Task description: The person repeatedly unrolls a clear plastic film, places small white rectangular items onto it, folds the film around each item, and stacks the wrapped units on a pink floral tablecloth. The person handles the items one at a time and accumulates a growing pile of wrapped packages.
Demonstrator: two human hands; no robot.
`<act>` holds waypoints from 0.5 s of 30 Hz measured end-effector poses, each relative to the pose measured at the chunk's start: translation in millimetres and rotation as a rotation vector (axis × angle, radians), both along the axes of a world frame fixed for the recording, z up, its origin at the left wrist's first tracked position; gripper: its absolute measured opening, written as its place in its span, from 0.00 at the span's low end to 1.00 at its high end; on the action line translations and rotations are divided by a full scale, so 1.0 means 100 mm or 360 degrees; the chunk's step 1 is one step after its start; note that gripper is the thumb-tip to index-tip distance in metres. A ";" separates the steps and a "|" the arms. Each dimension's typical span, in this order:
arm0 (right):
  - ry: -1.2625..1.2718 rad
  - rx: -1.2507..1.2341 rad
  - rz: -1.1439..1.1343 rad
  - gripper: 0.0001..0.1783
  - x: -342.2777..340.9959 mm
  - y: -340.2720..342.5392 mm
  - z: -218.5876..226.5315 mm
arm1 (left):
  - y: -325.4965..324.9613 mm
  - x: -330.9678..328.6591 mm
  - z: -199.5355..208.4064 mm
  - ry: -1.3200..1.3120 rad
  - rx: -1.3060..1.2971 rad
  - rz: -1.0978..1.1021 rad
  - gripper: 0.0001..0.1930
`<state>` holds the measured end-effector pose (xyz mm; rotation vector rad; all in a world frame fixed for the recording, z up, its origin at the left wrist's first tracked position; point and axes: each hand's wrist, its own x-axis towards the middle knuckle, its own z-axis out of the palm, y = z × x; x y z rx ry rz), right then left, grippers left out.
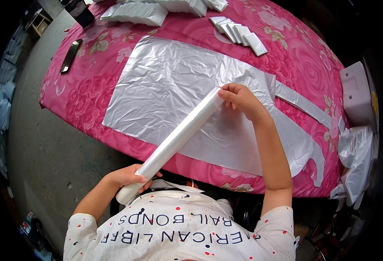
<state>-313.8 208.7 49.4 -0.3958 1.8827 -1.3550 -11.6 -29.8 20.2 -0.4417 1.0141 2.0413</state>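
A long roll of white plastic film (pixel 178 135) slants up from my waist over the table. Around its lower end, near my shirt, the fingers of my left hand (pixel 133 177) are wrapped. At the upper end, my right hand (pixel 239 99) pinches the film's edge between thumb and fingers. Beneath the roll a thin, wrinkled white plastic apron (pixel 165 78) lies spread out. One of its straps (pixel 304 104) stretches toward the right, and a curved neck piece (pixel 316 163) lies at the near right.
A pink floral cloth (pixel 87 95) covers the table. Folded white packets (pixel 239 32) lie fanned at the back, beside a longer row of packets (pixel 137 14). A phone (pixel 71 55) and dark cup (pixel 79 13) sit at left. Plastic bags (pixel 356 150) and a white box (pixel 357 93) stand right.
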 end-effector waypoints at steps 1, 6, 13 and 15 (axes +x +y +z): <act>-0.0012 0.0009 0.0073 0.13 0.00 0.00 0.00 | 0.00 0.00 -0.01 -0.0005 -0.0009 0.0004 0.33; -0.0118 -0.0081 0.0202 0.09 -0.03 0.01 -0.04 | -0.01 0.02 -0.04 -0.0075 0.0073 0.0013 0.37; 0.0366 0.0019 -0.0261 0.07 -0.52 0.47 -0.18 | -0.12 0.17 -0.10 -0.0155 0.0156 -0.0095 0.39; 0.0470 0.0154 -0.0461 0.07 -0.74 0.78 -0.17 | -0.24 0.34 -0.17 -0.0197 0.0186 -0.0177 0.38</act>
